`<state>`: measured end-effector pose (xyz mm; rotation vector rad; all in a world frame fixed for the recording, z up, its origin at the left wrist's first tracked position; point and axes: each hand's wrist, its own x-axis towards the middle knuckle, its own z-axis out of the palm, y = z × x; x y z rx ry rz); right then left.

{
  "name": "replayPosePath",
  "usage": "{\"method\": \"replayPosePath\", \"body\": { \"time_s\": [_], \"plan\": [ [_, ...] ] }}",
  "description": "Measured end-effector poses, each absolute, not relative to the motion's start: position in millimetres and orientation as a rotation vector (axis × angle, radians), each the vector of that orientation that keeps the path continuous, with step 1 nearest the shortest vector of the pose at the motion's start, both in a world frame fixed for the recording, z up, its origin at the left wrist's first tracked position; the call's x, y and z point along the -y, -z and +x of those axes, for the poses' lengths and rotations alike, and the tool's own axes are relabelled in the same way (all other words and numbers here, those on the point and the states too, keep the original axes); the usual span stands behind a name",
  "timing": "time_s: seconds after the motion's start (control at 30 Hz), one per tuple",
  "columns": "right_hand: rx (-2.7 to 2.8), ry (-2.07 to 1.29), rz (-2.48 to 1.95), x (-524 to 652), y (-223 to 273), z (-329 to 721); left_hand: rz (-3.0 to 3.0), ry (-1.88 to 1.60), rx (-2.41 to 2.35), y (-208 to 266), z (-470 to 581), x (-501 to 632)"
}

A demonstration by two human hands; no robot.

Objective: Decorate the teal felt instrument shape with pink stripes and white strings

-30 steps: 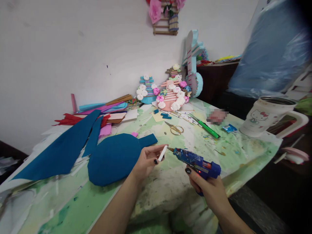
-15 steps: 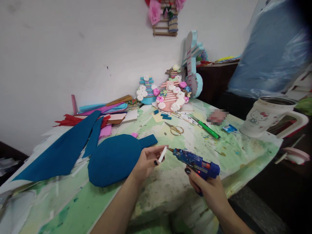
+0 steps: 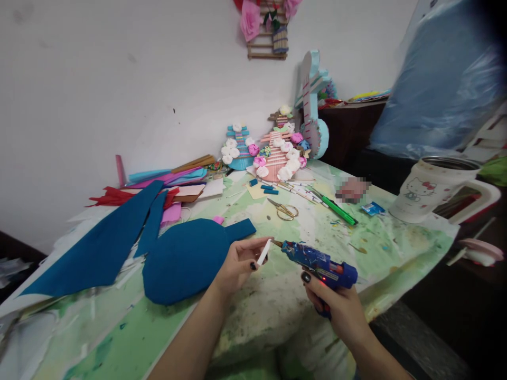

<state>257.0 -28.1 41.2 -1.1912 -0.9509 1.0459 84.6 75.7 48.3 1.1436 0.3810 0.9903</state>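
Observation:
My left hand (image 3: 241,262) pinches a small white strip (image 3: 264,252), held tilted above the table. My right hand (image 3: 336,303) is wrapped round the handle of a blue hot glue gun (image 3: 317,262), whose small red light is lit. The gun's nozzle is at the upper end of the white strip; whether they touch I cannot tell. Just left of my left hand lies a dark blue lute-shaped piece (image 3: 186,258) with a short neck. Farther left is a blue cut sheet (image 3: 99,248).
Gold-handled scissors (image 3: 285,211), a green utility knife (image 3: 338,210) and small blue rolls (image 3: 270,190) lie beyond my hands. Flower-covered lute models (image 3: 273,158) stand by the wall. A white mug (image 3: 430,190) sits at the right edge. Coloured paper (image 3: 170,177) is piled back left.

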Motion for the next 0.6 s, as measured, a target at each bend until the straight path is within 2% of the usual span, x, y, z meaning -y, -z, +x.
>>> {"method": "replayPosePath", "body": {
  "time_s": [0.6],
  "plan": [
    [0.903, -1.162, -1.173, 42.0, -32.3, 253.9, 1.131, -1.014, -0.403, -49.0, 85.0, -75.3]
  ]
}}
